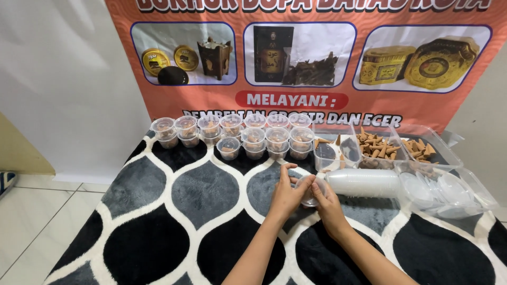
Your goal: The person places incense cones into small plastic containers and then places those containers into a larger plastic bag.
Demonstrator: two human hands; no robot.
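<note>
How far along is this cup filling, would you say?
About fifteen small lidded cups with brown pieces inside already stand stacked by the banner. Right now the left hand and right hand hold one clear cup between them above the rug. Plenty seems left: a sleeve of empty cups, a bag of lids, and open tubs of brown cones.

Two bare forearms are showing from the bottom edge of the view, and no sleeve is covering either of them up to where the picture ends. The left hand is wearing no ring, watch or glove that can be seen. The right hand is likewise showing no ring, band or glove. Fingernails are looking short and unpainted.
</note>
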